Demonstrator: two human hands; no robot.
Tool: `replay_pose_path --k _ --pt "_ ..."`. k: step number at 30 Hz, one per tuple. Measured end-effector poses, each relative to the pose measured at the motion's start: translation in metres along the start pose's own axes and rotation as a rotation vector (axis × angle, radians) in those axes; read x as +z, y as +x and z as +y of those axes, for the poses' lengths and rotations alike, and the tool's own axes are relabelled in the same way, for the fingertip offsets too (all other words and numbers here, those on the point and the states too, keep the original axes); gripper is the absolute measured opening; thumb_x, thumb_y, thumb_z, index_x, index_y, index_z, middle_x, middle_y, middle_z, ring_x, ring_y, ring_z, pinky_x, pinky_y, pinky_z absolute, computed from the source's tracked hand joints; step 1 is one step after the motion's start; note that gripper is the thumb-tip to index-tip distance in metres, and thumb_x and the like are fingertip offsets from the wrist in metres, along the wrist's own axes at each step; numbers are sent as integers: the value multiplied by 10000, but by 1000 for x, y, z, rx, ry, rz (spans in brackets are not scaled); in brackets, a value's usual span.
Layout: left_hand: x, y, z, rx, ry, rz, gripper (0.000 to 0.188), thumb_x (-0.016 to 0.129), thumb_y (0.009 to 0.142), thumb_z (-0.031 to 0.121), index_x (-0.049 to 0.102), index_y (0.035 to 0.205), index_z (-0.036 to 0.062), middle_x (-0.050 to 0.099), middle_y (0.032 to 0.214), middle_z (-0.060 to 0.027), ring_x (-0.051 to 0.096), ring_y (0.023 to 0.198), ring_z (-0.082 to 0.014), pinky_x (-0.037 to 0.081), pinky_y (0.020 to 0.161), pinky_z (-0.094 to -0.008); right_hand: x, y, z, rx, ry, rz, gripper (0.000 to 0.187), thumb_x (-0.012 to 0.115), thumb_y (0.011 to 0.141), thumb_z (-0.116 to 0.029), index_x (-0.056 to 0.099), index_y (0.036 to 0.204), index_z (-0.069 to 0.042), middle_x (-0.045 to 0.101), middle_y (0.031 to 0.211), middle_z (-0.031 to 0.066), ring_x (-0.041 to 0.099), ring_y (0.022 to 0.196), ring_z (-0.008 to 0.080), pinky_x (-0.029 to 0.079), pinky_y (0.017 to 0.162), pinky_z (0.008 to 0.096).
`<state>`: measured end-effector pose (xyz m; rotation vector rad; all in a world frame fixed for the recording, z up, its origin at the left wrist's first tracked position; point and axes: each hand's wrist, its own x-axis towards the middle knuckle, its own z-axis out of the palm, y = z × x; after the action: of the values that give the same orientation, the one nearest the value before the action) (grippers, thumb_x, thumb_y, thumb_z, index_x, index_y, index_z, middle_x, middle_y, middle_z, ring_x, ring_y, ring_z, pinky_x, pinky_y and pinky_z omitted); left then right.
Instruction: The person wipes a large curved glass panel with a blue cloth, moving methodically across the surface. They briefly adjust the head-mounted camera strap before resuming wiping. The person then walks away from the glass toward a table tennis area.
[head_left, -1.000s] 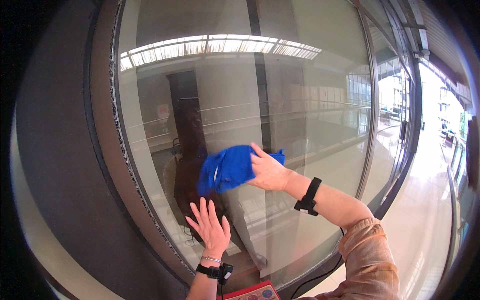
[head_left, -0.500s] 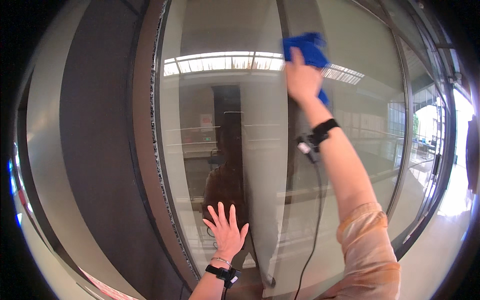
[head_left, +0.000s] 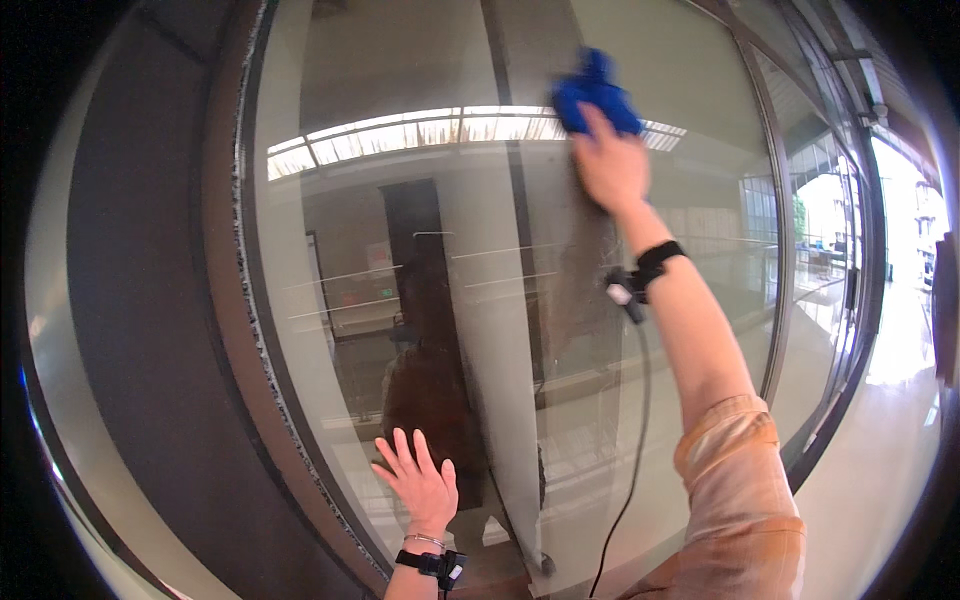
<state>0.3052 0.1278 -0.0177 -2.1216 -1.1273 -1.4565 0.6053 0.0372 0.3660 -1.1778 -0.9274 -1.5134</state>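
Right hand (head_left: 613, 165) holds blue cloth (head_left: 597, 98), left hand (head_left: 427, 494) splayed.

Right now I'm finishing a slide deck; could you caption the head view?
Right hand holds a blue cloth high against a glass pane, left hand spread open lower down.

Holds a crumpled, blue fabric cloth (head_left: 600, 100) high at a tall, reflective glass pane (head_left: 420, 60) with the right grip (head_left: 612, 170), overlapping the right part of a bright, slatted roof reflection (head_left: 400, 137). Raises the left grip (head_left: 426, 490) low before the same pane, with fingers spread and back outward; unclear whether touching. Wears a black fabric strap (head_left: 657, 260) on the right wrist, trailing a thin black cable (head_left: 647, 400) downward below a rolled, orange-tan sleeve (head_left: 740, 490). Wears a slim metal bracelet (head_left: 425, 540) on the left wrist.
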Motion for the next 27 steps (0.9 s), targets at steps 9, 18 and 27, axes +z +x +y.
replay_pose_path --k 9,18,27 --pt "8 2 3 13 11 71 668 447 899 300 195 1455 28 107 1531 -226 30 1399 -489 28 1053 -688 -42 -137 52 -92 68 152 351 587 826 -127 579 1175 -166 617 936 180 574 867 368 443 734 476" --pt "6 0 2 -14 -28 75 634 480 878 242 259 1441 53 159 1518 -209 66 1400 -479 48 1059 -685 -74 -228 -22 -879 220 -648 308 600 699 -246 658 987 -154 597 974 62 544 980 250 341 1027 526" --pt "10 2 7 -3 -44 74 605 465 896 249 278 1441 64 165 1523 -198 69 1401 -473 64 1052 -689 -30 -87 -11 -219 203 -35 372 596 834 -212 590 1206 -229 644 937 158 585 896 357 396 888 507"
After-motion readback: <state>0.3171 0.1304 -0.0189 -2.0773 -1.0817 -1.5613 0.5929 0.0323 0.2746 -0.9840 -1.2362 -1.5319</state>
